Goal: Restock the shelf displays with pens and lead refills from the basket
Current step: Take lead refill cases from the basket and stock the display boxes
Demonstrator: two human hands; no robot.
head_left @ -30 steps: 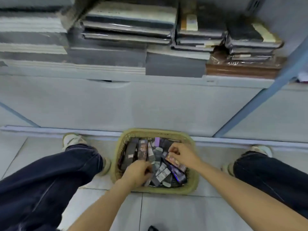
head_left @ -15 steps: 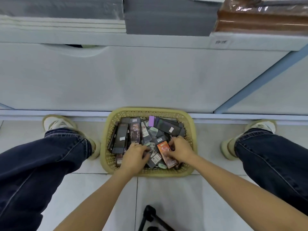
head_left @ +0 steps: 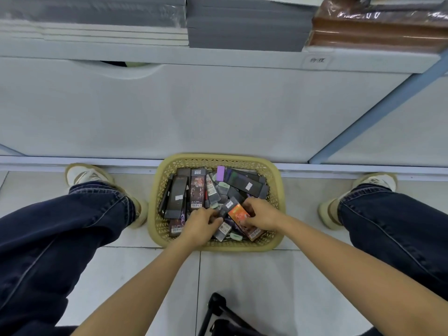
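A yellow plastic basket (head_left: 275, 190) sits on the tiled floor against the shelf base, filled with several dark pen and lead refill boxes. My right hand (head_left: 260, 213) grips an orange-faced box (head_left: 238, 214) near the basket's front. My left hand (head_left: 202, 224) is curled over small grey packs (head_left: 224, 227) beside it; what its fingers hold is hidden. A long black box (head_left: 177, 197) and a purple-ended box (head_left: 242, 181) lie untouched further back.
A white cabinet front (head_left: 194, 112) rises behind the basket, with stacked grey and brown books (head_left: 247, 27) on the shelf above. My legs in dark jeans flank the basket. A black tripod (head_left: 218, 314) stands on the floor between my arms.
The view has tilted down from the shelf toward the basket. Both hands have shifted to the basket's front, and the right hand has taken the orange box.
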